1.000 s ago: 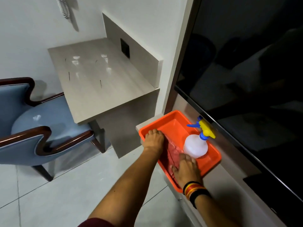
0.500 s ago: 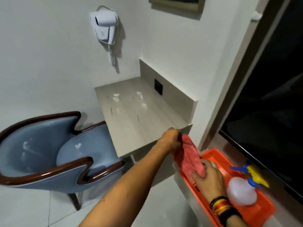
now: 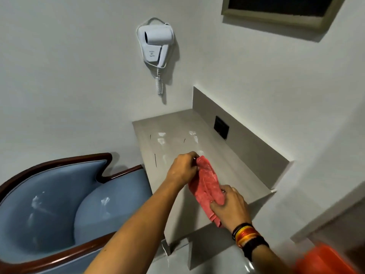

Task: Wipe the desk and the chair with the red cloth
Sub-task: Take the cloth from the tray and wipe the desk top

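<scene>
The red cloth [image 3: 206, 186] hangs stretched between both hands, just above the beige desk [image 3: 233, 171]. My left hand [image 3: 182, 169] pinches the cloth's far upper end. My right hand [image 3: 230, 208], with striped bands on the wrist, grips its near lower part. The blue chair [image 3: 59, 206] with a dark wooden frame stands left of the desk, its seat tucked partly under the desk edge. The desk top shows glossy reflections and a few thin dark marks.
A white hair dryer [image 3: 156, 46] hangs on the wall above the desk. A black socket plate [image 3: 221, 127] sits in the desk's raised back panel. The orange tray [image 3: 324, 260] shows blurred at the bottom right. A framed picture [image 3: 276, 10] hangs top right.
Both hands lifted the red cloth out of the orange tray and carried it left over the desk. The view swung up and left, leaving the tray and spray bottle behind.
</scene>
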